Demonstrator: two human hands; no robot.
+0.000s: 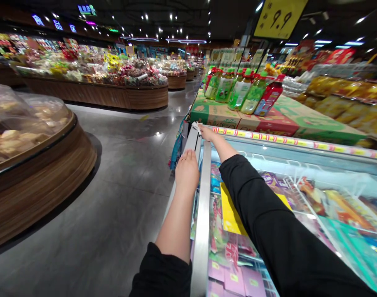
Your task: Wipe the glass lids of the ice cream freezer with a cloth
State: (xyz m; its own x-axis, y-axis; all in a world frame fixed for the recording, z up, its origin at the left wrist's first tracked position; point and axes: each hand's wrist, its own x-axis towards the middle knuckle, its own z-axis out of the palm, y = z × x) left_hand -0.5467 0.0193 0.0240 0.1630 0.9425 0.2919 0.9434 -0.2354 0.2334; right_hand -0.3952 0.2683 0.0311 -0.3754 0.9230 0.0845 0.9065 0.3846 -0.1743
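My right hand (207, 133) reaches to the far left corner of a chest freezer, its fingers closed on a crumpled white wipe (195, 127) pressed against the rim. It could be tissue or cloth; I cannot tell which. Nearer to me, my left hand (187, 167) lies flat on the freezer's grey side rim (192, 141), fingers stretched out, holding nothing. A metal frame bar (203, 214) of the freezer lid runs just right of my left forearm. Under the glass lie packaged frozen goods (234, 280) and a yellow sign (233, 210), partly hidden by my right sleeve.
Bottled drinks (237, 93) stand on printed cartons (225, 115) behind the freezer. A strip of price labels (268, 137) lines its back edge. At left, a curved wooden display stand (43, 173) borders the grey floor (123, 165). A yellow price sign (279, 18) hangs overhead.
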